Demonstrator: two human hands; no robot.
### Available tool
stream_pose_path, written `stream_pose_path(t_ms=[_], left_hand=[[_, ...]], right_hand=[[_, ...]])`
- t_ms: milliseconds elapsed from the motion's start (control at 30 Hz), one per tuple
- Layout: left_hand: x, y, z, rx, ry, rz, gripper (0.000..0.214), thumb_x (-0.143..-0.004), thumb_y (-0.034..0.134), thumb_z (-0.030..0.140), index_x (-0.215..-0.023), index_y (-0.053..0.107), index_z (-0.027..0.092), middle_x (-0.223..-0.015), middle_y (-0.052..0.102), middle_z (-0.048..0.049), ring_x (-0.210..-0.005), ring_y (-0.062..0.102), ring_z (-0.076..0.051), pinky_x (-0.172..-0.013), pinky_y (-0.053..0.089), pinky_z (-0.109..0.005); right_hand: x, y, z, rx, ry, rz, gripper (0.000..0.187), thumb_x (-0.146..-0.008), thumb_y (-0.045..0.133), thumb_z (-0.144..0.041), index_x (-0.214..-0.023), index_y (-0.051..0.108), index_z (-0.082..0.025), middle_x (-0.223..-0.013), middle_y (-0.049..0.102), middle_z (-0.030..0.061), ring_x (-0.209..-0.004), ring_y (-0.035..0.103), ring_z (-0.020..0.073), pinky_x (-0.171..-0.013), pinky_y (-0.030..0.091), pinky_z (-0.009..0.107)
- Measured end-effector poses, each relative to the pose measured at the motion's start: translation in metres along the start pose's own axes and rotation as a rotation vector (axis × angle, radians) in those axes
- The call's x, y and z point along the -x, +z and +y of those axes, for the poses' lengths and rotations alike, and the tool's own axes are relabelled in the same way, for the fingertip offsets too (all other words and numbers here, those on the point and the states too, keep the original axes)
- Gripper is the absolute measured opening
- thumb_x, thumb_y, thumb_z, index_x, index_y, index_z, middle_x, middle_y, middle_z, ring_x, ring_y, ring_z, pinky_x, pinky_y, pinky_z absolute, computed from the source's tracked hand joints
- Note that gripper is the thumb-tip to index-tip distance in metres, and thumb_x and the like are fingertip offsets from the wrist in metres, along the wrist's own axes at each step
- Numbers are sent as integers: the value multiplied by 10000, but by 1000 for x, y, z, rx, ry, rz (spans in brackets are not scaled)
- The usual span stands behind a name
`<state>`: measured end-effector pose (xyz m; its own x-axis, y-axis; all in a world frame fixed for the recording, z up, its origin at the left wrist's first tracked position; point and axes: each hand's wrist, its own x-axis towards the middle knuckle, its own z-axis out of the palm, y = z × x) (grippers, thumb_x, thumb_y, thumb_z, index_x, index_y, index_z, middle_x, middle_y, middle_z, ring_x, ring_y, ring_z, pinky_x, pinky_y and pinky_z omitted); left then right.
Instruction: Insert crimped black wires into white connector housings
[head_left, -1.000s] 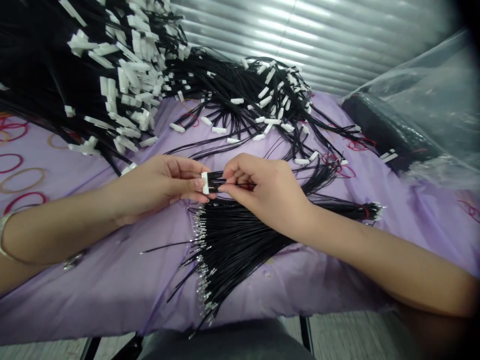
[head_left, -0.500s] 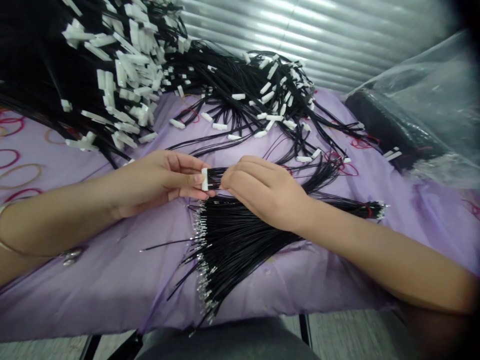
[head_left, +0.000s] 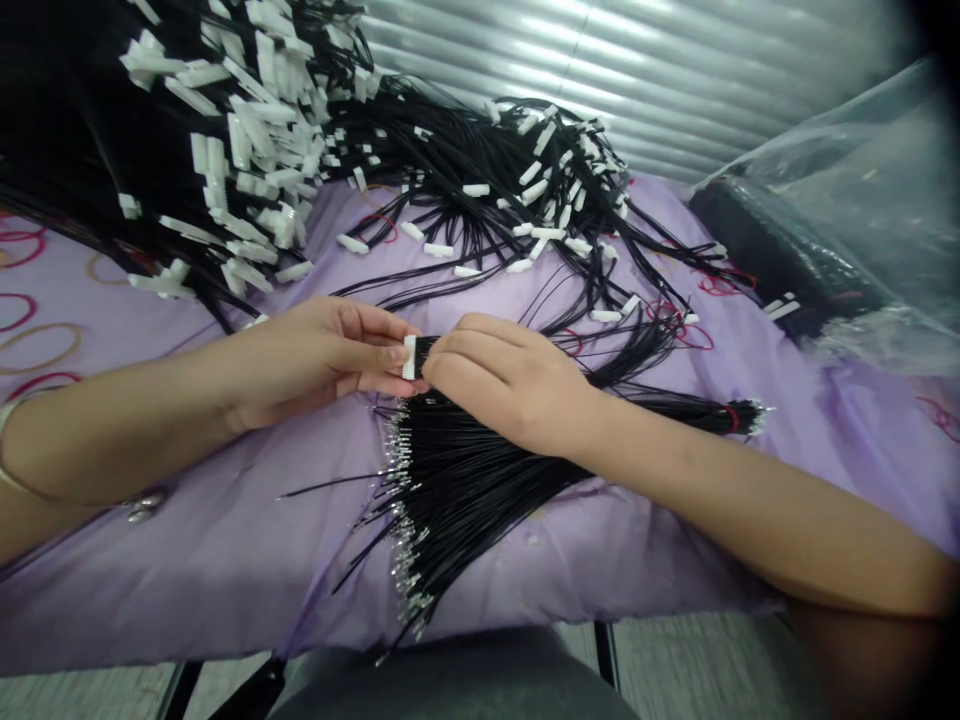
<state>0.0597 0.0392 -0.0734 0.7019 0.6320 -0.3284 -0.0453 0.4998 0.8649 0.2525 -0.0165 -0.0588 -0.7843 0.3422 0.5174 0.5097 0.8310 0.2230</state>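
Between the thumb and fingers of my left hand [head_left: 345, 350] is a white connector housing [head_left: 409, 357], standing on edge. Black wires [head_left: 422, 350] run out of its right side. My right hand [head_left: 510, 380] is closed on these wires just right of the housing; its fingertips are partly hidden, so a single wire in them cannot be made out. Below both hands lies a fanned bundle of loose black wires [head_left: 480, 480], their bare metal terminals [head_left: 405, 540] pointing left. A red band circles the bundle's right end.
Finished-looking black cables with white connectors [head_left: 255, 140] pile up at the back left, with another heap [head_left: 540, 190] at the back centre. Rubber bands [head_left: 37, 345] lie on the purple cloth [head_left: 247, 540]. A clear plastic bag [head_left: 840, 220] stands at right, before a corrugated metal wall [head_left: 637, 80].
My right hand has slid a little left along the wires, closer to the white housing. My left hand stays in place with its hold on the housing.
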Motion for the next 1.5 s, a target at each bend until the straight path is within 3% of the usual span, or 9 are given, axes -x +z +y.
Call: stream_pose_path(t_ms=[100,200,333,467,567,700,800,1133,1500], left_hand=[[1,1,2,-24,-2,30,108,-702,722,99,-795,727,153,-772,707,-35,-687,681,-117,-675,561,-153],[2,2,8,-24,71,107,207,-730,707,104,-913,720,200,-838,708,-19,-779,698,-143,-772,573,-215],[7,7,16,-91,239,182,192,-758,700,145,-942,727,196,-885,707,-16,-830,699,-144,-900,543,-272],[12,15,21,-223,350,145,336,-727,739,154,-1055,701,212,-766,695,13,-866,695,-148,-966,505,-299],[10,17,21,-457,403,264,348,-737,741,244,-1078,691,196,-809,716,-16,-853,693,-162,-901,527,-278],[3,14,16,-813,599,459,261,-772,694,361,-970,726,196,-952,705,-52,-882,660,-174,-817,515,-239],[0,12,15,-897,637,469,213,-782,681,361,-906,728,194,-997,699,-48,-923,641,-177,-825,492,-227],[8,17,5,-390,232,246,196,-794,683,341,-780,667,146,-750,711,-31,-727,688,-126,-732,536,-182],[11,21,-7,-179,62,130,156,-817,670,258,-707,668,148,-684,658,1,-674,657,-84,-692,536,-127]], right_hand=[[-5,-12,2,8,81,-27,215,-955,368,-130,-909,575,-97,-802,626,66,-772,539,154,-726,464,279],[-9,-47,0,65,361,-69,198,-916,497,-207,-1034,575,-68,-881,612,91,-810,529,174,-734,442,296],[-4,-78,-13,5,589,-334,127,-888,528,-198,-874,632,-127,-797,591,72,-719,539,165,-647,414,294],[2,-56,-23,16,631,-643,219,-912,428,-130,-840,635,-121,-812,596,101,-753,576,204,-650,414,321],[1,-36,-21,63,677,-721,258,-924,392,-145,-859,637,-101,-828,584,114,-680,579,215,-591,399,332],[3,-29,-8,-6,741,-667,202,-906,455,-162,-856,641,-102,-890,574,107,-714,578,197,-637,412,317],[7,-31,0,-105,748,-639,154,-891,499,-165,-848,635,-107,-923,572,94,-838,565,175,-758,419,283],[-1,-36,-2,-630,864,-248,110,-866,534,-163,-823,630,-128,-711,607,-32,-637,499,58,-613,355,188],[-5,-28,0,-504,900,-103,105,-766,580,-118,-713,671,-113,-653,627,-14,-591,522,71,-591,367,211]])
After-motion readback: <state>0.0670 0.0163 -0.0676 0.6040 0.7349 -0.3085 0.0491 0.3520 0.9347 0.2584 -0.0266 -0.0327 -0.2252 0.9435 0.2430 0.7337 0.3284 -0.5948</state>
